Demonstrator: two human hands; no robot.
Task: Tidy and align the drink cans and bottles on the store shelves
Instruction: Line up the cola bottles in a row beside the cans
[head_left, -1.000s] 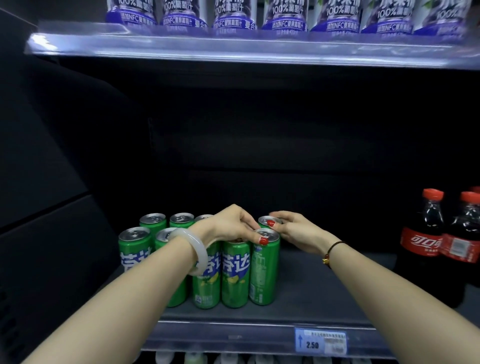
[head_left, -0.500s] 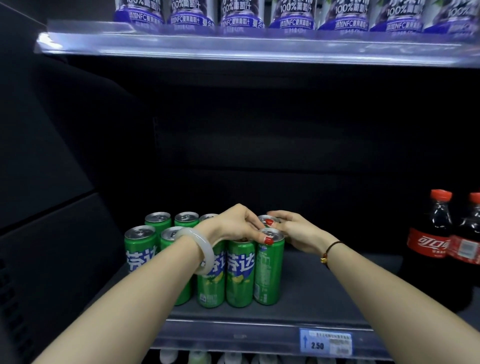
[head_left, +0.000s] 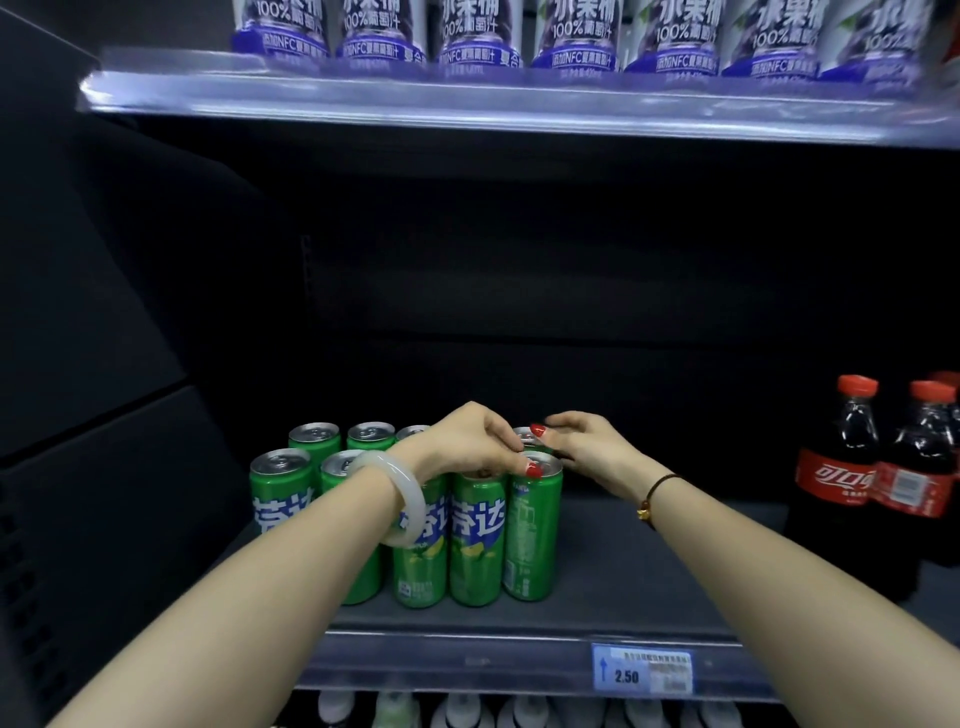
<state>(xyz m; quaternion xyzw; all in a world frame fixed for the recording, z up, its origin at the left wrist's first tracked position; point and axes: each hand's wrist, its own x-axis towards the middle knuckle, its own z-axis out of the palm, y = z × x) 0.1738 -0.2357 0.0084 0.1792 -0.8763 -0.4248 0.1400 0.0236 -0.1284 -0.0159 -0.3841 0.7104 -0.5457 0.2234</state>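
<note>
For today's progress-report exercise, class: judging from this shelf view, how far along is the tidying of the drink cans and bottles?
Done: most green drink cans stand upright in two rows, front labels forward. In hand: the left hand pinches the rim of the rightmost front green can, whose label faces sideways; the right hand holds the rear green can behind it. Left: turning that label, perhaps the red-capped cola bottles.

I see a dim, dark shelf bay. Bluish glare runs along the upper shelf rail (head_left: 467, 101). The near cans (head_left: 478, 540) are softly lit from the front. The edges bow and blur, worst at the right.
</note>
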